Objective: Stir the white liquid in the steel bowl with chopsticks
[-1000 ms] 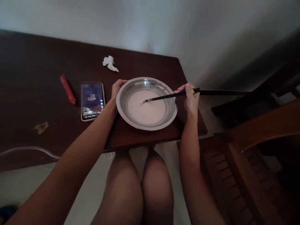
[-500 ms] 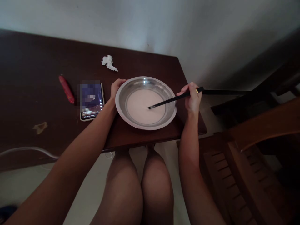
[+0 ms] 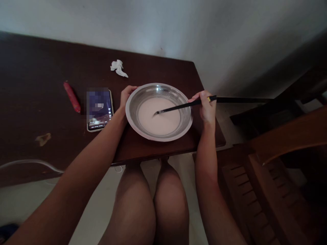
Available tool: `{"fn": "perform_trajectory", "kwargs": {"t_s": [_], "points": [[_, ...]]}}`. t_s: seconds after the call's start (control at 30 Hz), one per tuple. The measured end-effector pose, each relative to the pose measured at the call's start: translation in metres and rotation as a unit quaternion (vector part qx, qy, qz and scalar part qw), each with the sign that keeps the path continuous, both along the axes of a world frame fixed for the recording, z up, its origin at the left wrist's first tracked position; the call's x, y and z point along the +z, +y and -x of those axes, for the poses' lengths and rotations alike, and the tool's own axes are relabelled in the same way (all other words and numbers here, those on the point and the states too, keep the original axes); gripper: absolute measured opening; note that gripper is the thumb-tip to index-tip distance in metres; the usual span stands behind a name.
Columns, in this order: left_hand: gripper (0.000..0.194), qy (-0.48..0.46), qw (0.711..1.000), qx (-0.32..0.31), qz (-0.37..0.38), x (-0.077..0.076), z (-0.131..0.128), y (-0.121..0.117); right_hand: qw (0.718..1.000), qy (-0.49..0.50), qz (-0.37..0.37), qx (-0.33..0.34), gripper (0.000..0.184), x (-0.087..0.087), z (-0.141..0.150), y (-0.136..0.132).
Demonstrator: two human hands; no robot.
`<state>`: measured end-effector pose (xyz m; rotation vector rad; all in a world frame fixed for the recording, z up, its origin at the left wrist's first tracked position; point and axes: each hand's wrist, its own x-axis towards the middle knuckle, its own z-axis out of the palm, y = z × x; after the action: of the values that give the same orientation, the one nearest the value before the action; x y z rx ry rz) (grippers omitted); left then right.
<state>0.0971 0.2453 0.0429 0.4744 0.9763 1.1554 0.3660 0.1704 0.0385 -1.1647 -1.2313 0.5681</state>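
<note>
A wide metal bowl (image 3: 133, 124) with a pale, milky liquid (image 3: 155, 124) in it rests on the dark wooden table near its front edge. My left hand (image 3: 126, 97) grips the bowl's left rim, its fingertips partly hidden behind the rim. Black chopsticks (image 3: 184, 105) with a gold band are pinched in my right hand (image 3: 207, 109), just beyond the bowl's right side. They slant down to the left across the rim, and their tips dip into the liquid left of the bowl's middle.
Left of the bowl lies a phone (image 3: 100, 110) with a lit screen, then a red wrapped stick (image 3: 72, 96). Crumpled tissue (image 3: 119, 68) lies behind. A white cable (image 3: 38, 161) crosses the table's front edge. A wooden chair (image 3: 288, 139) stands at the right.
My right hand has shifted slightly left, and the chopstick tips have swept left through the liquid. The bowl and my left hand have stayed in place.
</note>
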Motion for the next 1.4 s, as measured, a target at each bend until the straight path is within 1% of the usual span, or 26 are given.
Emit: {"fn": "perform_trajectory", "kwargs": {"t_s": [0.13, 0.2, 0.27, 0.33, 0.5, 0.57, 0.63, 0.7, 0.73, 0.8, 0.87, 0.93, 1.03, 1.07, 1.1, 1.23, 1.27, 1.4], "points": [[0.028, 0.000, 1.000, -0.005, 0.004, 0.001, 0.000, -0.002, 0.998, 0.018, -0.040, -0.052, 0.065, 0.000, -0.001, 0.002], [0.027, -0.004, 1.000, -0.005, 0.003, 0.000, 0.000, -0.002, 0.998, 0.011, -0.034, -0.042, 0.066, 0.000, -0.001, 0.001], [0.029, -0.008, 1.000, -0.008, -0.003, -0.002, 0.001, 0.000, 1.000, -0.005, -0.016, -0.013, 0.065, 0.000, 0.000, 0.000], [0.031, -0.012, 1.000, -0.009, -0.011, -0.004, 0.002, 0.001, 1.000, -0.015, -0.005, 0.000, 0.062, -0.001, 0.001, 0.000], [0.033, -0.008, 1.000, 0.002, -0.015, -0.006, 0.002, 0.002, 0.998, 0.012, -0.034, -0.051, 0.064, -0.001, 0.000, 0.000], [0.035, -0.014, 1.000, -0.001, -0.013, -0.007, 0.002, 0.003, 0.998, 0.009, -0.034, -0.046, 0.065, -0.001, 0.001, 0.000], [0.036, -0.018, 1.000, -0.010, -0.009, -0.007, 0.003, 0.004, 1.000, -0.003, -0.018, -0.025, 0.065, 0.000, 0.003, -0.002], [0.031, -0.009, 1.000, -0.009, -0.011, -0.009, 0.003, 0.005, 1.000, -0.011, -0.006, -0.012, 0.064, 0.000, 0.004, -0.002], [0.027, 0.000, 1.000, -0.006, -0.015, -0.010, 0.003, 0.006, 1.000, -0.011, -0.009, -0.017, 0.063, 0.000, 0.004, -0.001], [0.020, 0.014, 1.000, -0.001, -0.025, -0.013, 0.003, 0.007, 0.999, -0.006, -0.027, -0.046, 0.064, 0.000, 0.002, 0.000], [0.018, 0.018, 0.999, 0.000, -0.028, -0.015, 0.004, 0.007, 0.997, 0.000, -0.045, -0.069, 0.065, -0.002, 0.000, 0.001], [0.020, 0.013, 0.999, 0.001, -0.030, -0.016, 0.004, 0.008, 0.998, 0.004, -0.048, -0.052, 0.064, -0.003, -0.001, 0.002], [0.027, -0.003, 1.000, 0.000, -0.028, -0.015, 0.004, 0.007, 0.999, 0.005, -0.032, 0.012, 0.058, -0.005, 0.000, 0.001], [0.029, -0.007, 1.000, -0.004, -0.026, -0.015, 0.004, 0.007, 0.999, 0.005, -0.029, 0.021, 0.057, -0.005, 0.000, 0.002], [0.029, -0.008, 1.000, -0.006, -0.022, -0.014, 0.003, 0.007, 0.999, 0.007, -0.029, 0.017, 0.056, -0.005, 0.000, 0.002], [0.022, 0.005, 1.000, 0.004, -0.016, -0.012, 0.003, 0.006, 0.997, 0.041, -0.032, -0.058, 0.059, -0.004, -0.002, 0.004], [0.021, 0.007, 1.000, 0.006, -0.017, -0.012, 0.003, 0.006, 0.997, 0.047, -0.025, -0.061, 0.060, -0.004, -0.002, 0.004], [0.027, 0.001, 1.000, 0.000, -0.027, -0.013, 0.004, 0.006, 1.000, 0.024, 0.011, 0.002, 0.059, -0.002, 0.001, 0.001]]}}
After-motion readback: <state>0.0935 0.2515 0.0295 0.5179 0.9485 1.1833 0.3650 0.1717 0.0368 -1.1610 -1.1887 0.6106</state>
